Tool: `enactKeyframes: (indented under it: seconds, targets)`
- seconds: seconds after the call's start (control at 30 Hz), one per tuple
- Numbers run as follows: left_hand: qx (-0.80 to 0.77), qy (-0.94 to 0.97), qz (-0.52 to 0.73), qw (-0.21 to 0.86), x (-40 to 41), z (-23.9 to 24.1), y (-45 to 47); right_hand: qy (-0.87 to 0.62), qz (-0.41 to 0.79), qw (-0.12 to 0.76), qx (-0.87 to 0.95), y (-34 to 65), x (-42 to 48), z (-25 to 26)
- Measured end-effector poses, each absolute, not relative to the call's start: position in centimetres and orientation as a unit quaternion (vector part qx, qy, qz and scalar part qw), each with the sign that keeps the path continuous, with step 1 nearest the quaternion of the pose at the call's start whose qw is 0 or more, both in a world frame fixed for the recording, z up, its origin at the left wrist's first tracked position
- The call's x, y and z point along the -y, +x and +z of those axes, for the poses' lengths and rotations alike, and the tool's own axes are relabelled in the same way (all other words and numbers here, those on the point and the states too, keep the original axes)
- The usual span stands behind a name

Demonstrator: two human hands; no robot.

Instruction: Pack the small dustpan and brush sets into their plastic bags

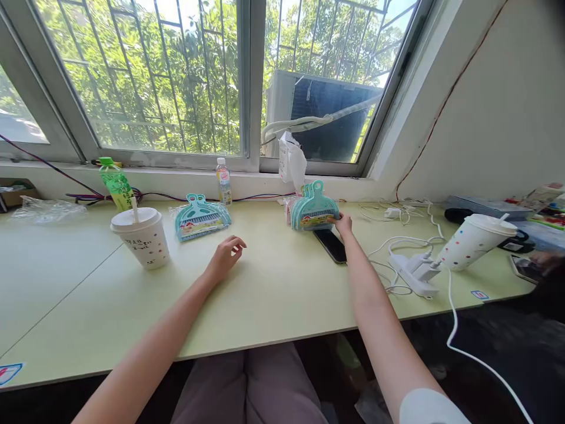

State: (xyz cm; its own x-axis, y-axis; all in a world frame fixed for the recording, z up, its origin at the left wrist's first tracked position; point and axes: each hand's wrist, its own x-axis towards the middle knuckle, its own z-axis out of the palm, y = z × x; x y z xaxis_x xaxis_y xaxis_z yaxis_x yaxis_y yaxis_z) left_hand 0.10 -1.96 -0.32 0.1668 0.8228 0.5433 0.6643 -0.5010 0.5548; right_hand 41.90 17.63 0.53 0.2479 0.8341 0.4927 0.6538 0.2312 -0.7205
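My right hand (342, 225) grips the lower right edge of a teal mini dustpan and brush set (314, 213) in clear packaging. This set is at the front of an upright row of several similar sets near the window wall. A black phone (331, 245) lies flat just below that hand, partly beneath the sets. My left hand (226, 257) rests on the table, fingers loosely bent and apart, holding nothing. Beyond it another teal dustpan and brush set (202, 219) lies on the tabletop with its handle toward the window.
A white lidded cup (143, 238) with a straw stands left, a green-capped bottle (117, 185) behind it. A small bottle (223, 182) and white bag (292, 159) are by the sill. Right are a power strip (412, 274), cables, another cup (477, 242) and a person's hand (547, 262) near a phone.
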Motion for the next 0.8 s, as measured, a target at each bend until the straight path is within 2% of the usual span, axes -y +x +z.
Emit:
enactKeyframes:
  seconds: [0.23, 0.4, 0.8]
  targets:
    - [-0.514, 0.767, 0.371, 0.098, 1.7, -0.7, 0.2, -0.684, 0.080, 0.420, 0.591, 41.4, -18.4, -0.7]
    - [-0.538, 0.757, 0.357, 0.098, 2.2, -0.3, 0.4, -0.732, 0.010, 0.434, 0.525, 40.1, -17.8, -1.4]
    - [-0.554, 0.759, 0.328, 0.095, 2.7, -0.2, 0.8, -0.726, 0.087, 0.452, 0.511, 39.8, -16.9, -1.5]
